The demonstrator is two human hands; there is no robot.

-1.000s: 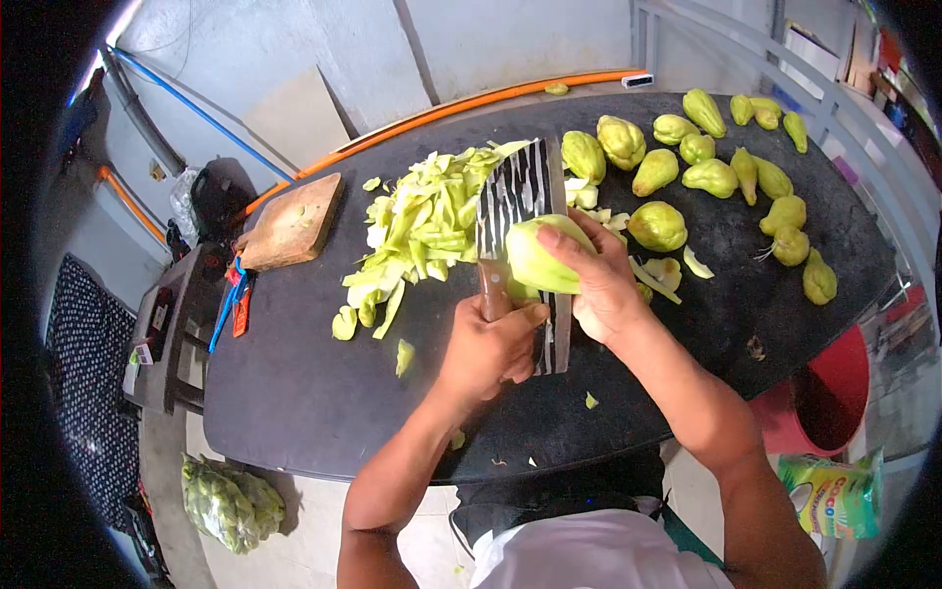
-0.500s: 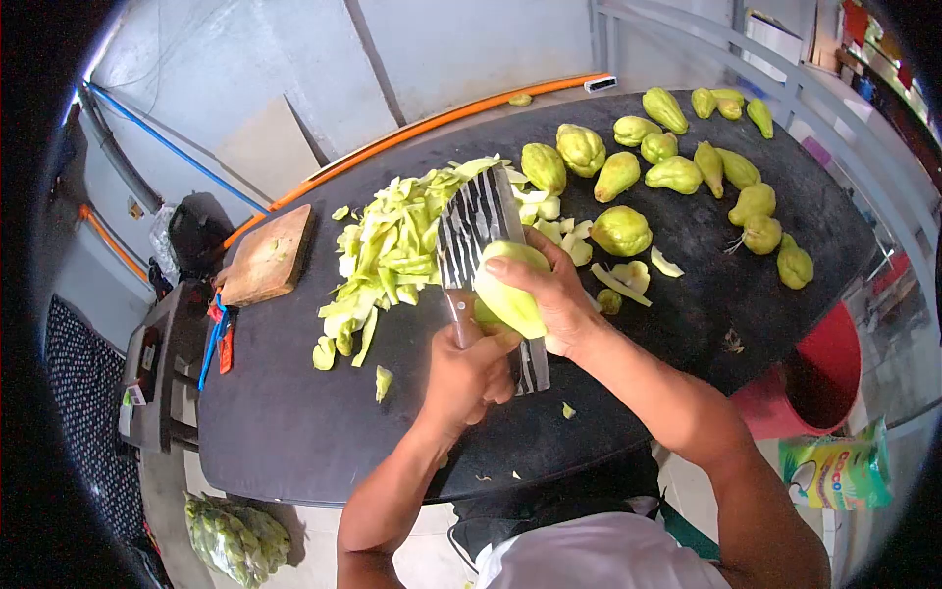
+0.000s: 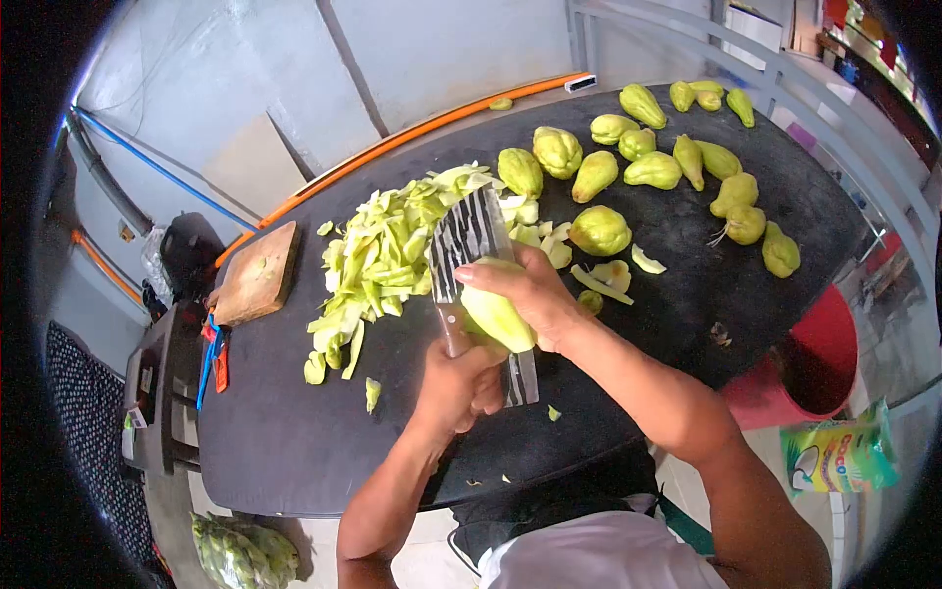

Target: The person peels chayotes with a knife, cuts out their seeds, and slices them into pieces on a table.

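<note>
My left hand (image 3: 459, 383) is closed round the brown wooden handle of a wide cleaver (image 3: 473, 236), whose blade shows black and silver stripes and points away from me. In my right hand (image 3: 535, 299) is a peeled, pale green chayote (image 3: 496, 316), held against the blade's right side. Behind the blade, to its left, lies a heap of green peels (image 3: 392, 245). A greenish chayote (image 3: 600, 231) rests on the table beyond my right hand, near some loose peel pieces.
Several chayotes (image 3: 653, 170) spread over the far right of the dark table (image 3: 285, 422). A wooden board (image 3: 257, 273) lies at its left edge. A red bin (image 3: 805, 368) and a green packet (image 3: 842, 456) are at the right, a bag of greens (image 3: 240, 552) at lower left.
The view has shifted, so the table's contents appear further left. Both hands, still holding the cleaver and the chayote, have moved left and slightly down in view. The chayote has tilted in my right hand.
</note>
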